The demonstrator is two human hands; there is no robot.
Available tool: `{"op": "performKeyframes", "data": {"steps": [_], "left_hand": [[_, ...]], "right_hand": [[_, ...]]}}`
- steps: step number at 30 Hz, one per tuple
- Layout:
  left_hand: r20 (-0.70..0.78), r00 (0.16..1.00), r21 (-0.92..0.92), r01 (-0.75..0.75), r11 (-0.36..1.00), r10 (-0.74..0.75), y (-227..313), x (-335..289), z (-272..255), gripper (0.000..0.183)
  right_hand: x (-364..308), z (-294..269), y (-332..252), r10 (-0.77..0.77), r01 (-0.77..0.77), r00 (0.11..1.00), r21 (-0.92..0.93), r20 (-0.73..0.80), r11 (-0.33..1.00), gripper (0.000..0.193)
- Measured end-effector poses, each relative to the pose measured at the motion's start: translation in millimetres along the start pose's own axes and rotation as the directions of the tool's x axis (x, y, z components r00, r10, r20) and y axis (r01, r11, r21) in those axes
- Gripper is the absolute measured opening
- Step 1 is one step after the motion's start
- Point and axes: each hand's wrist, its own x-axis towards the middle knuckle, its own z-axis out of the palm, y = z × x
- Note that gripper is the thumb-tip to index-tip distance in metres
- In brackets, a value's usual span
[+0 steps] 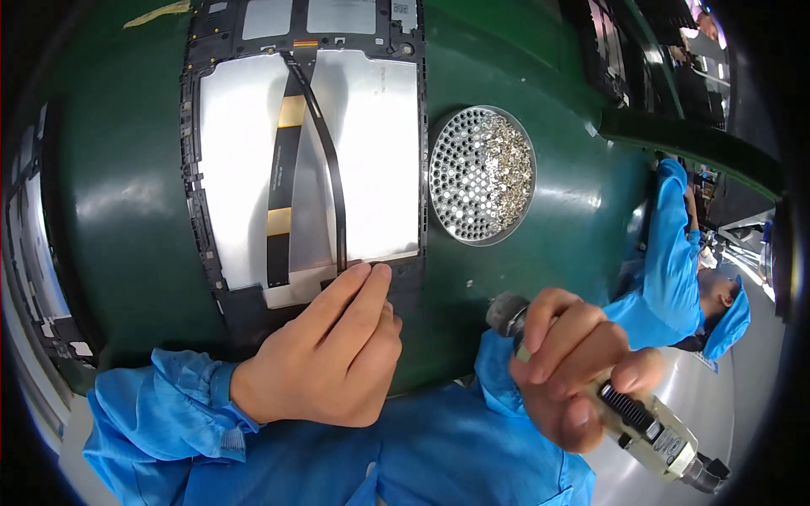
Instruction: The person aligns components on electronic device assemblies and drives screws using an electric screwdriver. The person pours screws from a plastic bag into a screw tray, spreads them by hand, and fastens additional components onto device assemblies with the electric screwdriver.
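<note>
Panel (pixel 380 169), smooth, silvery, black-framed

The green bench (pixel 126 253) bears a black-framed panel (pixel 380 177) — beside it, a round dish (pixel 460 164) of metal bits (pixel 511 173).

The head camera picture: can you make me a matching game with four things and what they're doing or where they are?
1. Left hand
2. Right hand
3. Round dish
4. Black-and-gold strip

A. Full of holes, with tiny shiny pieces
B. Wrapped around a pale tool
C. Lying over the silver panel
D. Beside the thin black cable's bottom end

Pairs: 1-D, 2-B, 3-A, 4-C
</note>
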Motion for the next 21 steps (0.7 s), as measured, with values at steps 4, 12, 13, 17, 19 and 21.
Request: {"op": "performKeyframes", "data": {"steps": [4,12,13,17,19,21], "left_hand": [[0.026,1.000,-0.035,-0.008,0.999,0.009,-2,0,-3,0.012],[0.018,0.999,-0.049,0.048,0.998,-0.047,0,-1,-1,0.012],[0.029,0.998,-0.066,0.056,0.996,-0.054,0,0,-2,0.012],[0.071,0.996,-0.065,0.058,0.996,-0.054,0,1,-7,0.015],[0.135,0.990,-0.069,0.033,0.997,-0.024,-3,5,-13,0.016],[0.198,0.980,-0.076,0.006,0.997,0.009,-8,10,-20,0.018]], "right_hand": [[-1,20,1,0.047,-0.047,0.999,-0.027,-0.002,0.999,0.033],[0,27,8,0.093,-0.093,0.996,0.081,0.002,0.992,0.030],[-1,28,9,0.099,-0.099,0.995,0.070,0.004,0.993,0.031],[3,24,9,0.121,-0.127,0.990,0.082,0.076,0.989,0.033],[4,24,9,0.125,-0.130,0.990,0.077,0.072,0.988,0.034],[5,23,9,0.128,-0.132,0.990,0.071,0.066,0.989,0.034]]}}
